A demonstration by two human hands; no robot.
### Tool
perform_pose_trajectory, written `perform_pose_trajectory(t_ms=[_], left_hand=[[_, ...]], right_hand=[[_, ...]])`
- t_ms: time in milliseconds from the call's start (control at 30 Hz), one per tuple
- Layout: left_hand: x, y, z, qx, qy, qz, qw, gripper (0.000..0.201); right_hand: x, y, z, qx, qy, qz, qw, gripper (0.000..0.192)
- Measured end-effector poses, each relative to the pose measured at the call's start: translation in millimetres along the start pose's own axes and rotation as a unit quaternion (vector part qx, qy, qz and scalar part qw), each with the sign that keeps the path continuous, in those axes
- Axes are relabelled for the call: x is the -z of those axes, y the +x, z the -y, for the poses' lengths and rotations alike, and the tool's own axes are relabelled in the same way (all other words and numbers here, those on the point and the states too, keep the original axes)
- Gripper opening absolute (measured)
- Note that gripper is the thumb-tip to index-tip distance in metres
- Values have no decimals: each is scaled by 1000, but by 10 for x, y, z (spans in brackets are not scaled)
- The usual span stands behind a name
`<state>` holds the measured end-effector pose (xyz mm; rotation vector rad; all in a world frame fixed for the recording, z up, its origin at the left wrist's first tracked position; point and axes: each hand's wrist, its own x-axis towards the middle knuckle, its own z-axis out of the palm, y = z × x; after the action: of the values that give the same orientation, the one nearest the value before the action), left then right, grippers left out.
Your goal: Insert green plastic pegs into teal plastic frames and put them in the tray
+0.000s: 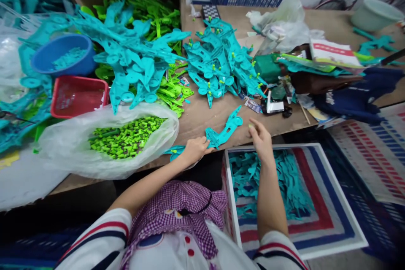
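My left hand point(196, 150) is at the table's front edge, its fingers closed on the near end of a turquoise plastic part point(225, 131) that lies curved on the tabletop. Beside that hand, partly hidden under the wrist, is another turquoise piece point(176, 151). To the right, my right hand point(262, 138) is raised above the edge, apart from the part. Its thumb and forefinger are together, with a speck of yellow-green at the tips that looks like a small green plastic piece. Many such green pieces point(129, 137) fill a clear plastic bag point(69, 152) on my left.
A pile of turquoise parts point(218, 61) with green bits stands ahead; another heap point(142, 59) is left. A blue bowl point(41, 65) and red tray point(79, 99) sit at left. Below my right arm, a white-rimmed crate point(341, 202) holds turquoise parts. Bags and cloth point(357, 93) crowd the right.
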<state>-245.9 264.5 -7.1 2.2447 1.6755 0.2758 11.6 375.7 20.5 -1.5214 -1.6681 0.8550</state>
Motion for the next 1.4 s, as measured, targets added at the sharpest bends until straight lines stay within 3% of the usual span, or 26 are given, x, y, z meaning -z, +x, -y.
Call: perform_pose_trajectory(t_ms=[133, 233, 400, 533, 800, 933, 1067, 1133, 1267, 1333, 1400], left_hand=[[-66, -113, 75, -27, 23, -34, 999, 38], [-111, -83, 91, -37, 10, -61, 997, 35], [-158, -77, 118, -52, 2, -88, 995, 34], [-161, -83, 124, -57, 19, -86, 994, 34], [-122, -72, 121, -23, -12, -63, 998, 35], [-21, -51, 111, 1, -47, -40, 998, 30], [80, -90, 103, -36, -117, -8, 992, 19], [100, -132, 95, -42, -179, -11, 983, 24], [142, -177, -26, -57, -301, -4, 952, 33], [236, -174, -157, -75, -324, 4, 943, 33], [422, -193, -303, -94, -312, -5, 945, 33]], right_hand=[[-273, 468, -111, 45, -57, 15, 997, 42], [-430, 634, -203, 66, -79, 26, 994, 42], [-494, 584, -258, 99, -108, 19, 989, 39], [-492, 641, -220, 165, -155, 70, 972, 29], [-538, 773, -252, 188, -206, 131, 951, 32], [-586, 712, -259, 185, -193, 100, 958, 36], [-380, 444, -120, 183, -185, 66, 963, 50], [-208, 196, 23, 235, -235, 94, 938, 66], [-1, -235, 305, 331, -362, 229, 841, 72], [39, -296, 333, 351, -376, 231, 826, 66], [114, -280, 262, 367, -367, 196, 832, 58]])
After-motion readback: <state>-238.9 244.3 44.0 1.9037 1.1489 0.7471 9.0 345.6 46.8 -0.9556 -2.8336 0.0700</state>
